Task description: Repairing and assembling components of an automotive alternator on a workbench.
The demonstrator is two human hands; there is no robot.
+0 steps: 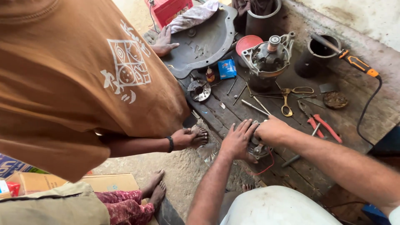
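A person in a big brown shirt bends over and fills the upper left of the frame, with one hand flat on a large grey metal plate at the top and the other hand low by a bare foot. The wooden tabletop runs across the right side, dark and oily. On it, up near the top middle, stands a round motor body, with a dark pot to its right and an orange-handled tool on a black cord. Lower down lie yellow scissors and red pliers, then loose rods and screws. The smallest thing is the little metal motor part in the lower middle of the frame, at the tabletop's near edge, with a thin red wire hanging from it. It sits right under both of the wearer's hands, mostly hidden, so I cannot tell which way it points. The left hand lies on its left side with fingers spread wide, pressing down. The right hand is curled shut over its top, gripping it; this hand is the closer one to the part's top
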